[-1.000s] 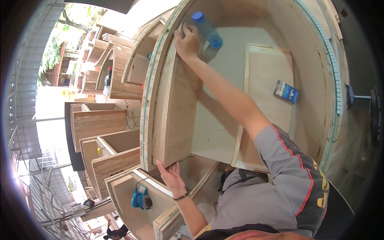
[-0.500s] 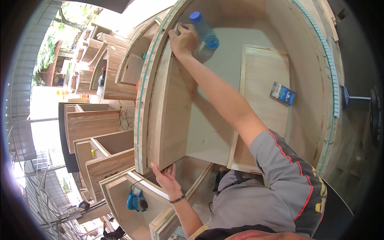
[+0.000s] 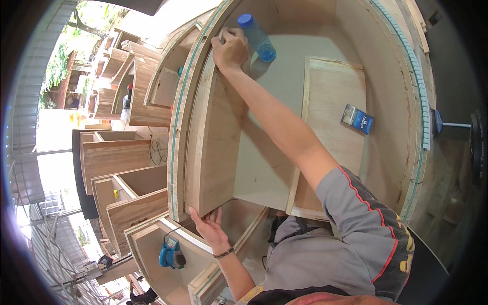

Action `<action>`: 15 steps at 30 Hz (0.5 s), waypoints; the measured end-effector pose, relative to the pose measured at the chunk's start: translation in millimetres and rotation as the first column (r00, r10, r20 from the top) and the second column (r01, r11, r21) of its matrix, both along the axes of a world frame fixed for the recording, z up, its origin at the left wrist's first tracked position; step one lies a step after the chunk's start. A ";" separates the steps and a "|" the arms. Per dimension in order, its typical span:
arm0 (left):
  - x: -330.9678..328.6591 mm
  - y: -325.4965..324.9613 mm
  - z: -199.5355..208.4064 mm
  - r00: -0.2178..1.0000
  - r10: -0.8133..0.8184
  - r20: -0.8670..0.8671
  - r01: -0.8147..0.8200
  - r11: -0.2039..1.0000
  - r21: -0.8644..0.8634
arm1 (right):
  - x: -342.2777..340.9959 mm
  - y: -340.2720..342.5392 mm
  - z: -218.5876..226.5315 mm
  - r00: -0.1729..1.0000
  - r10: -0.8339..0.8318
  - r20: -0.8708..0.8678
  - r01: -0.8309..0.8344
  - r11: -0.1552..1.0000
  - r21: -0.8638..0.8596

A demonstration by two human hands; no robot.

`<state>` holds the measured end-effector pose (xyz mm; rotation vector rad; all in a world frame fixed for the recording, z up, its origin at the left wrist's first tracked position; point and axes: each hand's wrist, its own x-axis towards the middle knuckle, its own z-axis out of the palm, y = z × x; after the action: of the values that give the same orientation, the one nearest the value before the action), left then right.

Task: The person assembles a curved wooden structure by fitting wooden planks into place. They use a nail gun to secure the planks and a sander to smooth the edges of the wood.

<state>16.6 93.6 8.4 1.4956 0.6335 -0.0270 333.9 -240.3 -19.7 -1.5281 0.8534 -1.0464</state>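
A long wooden panel point(image 3: 219, 137) stands on edge along the left inner side of a large plywood cabinet box point(image 3: 264, 152). My right hand point(image 3: 233, 49) reaches across the box to the panel's far end, its bent fingers closed at the edge there. At the near end, my left hand point(image 3: 209, 229) is palm up with fingers spread, the fingertips against the panel's lower corner. Beside my right hand, a clear bottle with a blue cap point(image 3: 257, 38) lies in the box. The fingertips of my right hand are partly hidden.
Another wooden panel point(image 3: 333, 91) lies in the box, with a small blue pack point(image 3: 357, 119) on it. A blue power tool point(image 3: 172, 254) rests in a neighbouring cabinet at the lower left. Several unfinished cabinets point(image 3: 124, 157) stand further left. A cable point(image 3: 158, 152) lies among them.
Both hands keep their places at the panel's ends. The whole view has shifted slightly, so things appear a little further left.
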 end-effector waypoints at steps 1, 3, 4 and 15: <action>-1.0 -0.4 -0.1 1.000 0.001 0.002 -0.001 1.000 -0.001 | 0.3 0.2 -1.2 1.000 -0.002 0.001 0.002 1.000 -0.011; -1.1 -0.4 0.2 1.000 -0.015 0.006 0.015 1.000 0.001 | 0.7 0.0 -4.1 1.000 -0.017 0.003 0.017 0.999 -0.033; -1.4 -0.8 0.6 1.000 -0.019 0.009 0.019 1.000 0.000 | 1.1 0.2 -4.0 1.000 -0.019 0.006 0.019 0.999 -0.046; 0.8 10.0 -20.1 0.998 -0.062 -0.019 0.058 0.988 -0.145 | 2.9 -0.9 -6.6 0.995 0.006 -0.103 -0.023 0.986 -0.162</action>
<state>17.4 103.5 -11.7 1.3759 0.5927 -0.1345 336.7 -241.2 -26.3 -1.7354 0.8421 -1.0564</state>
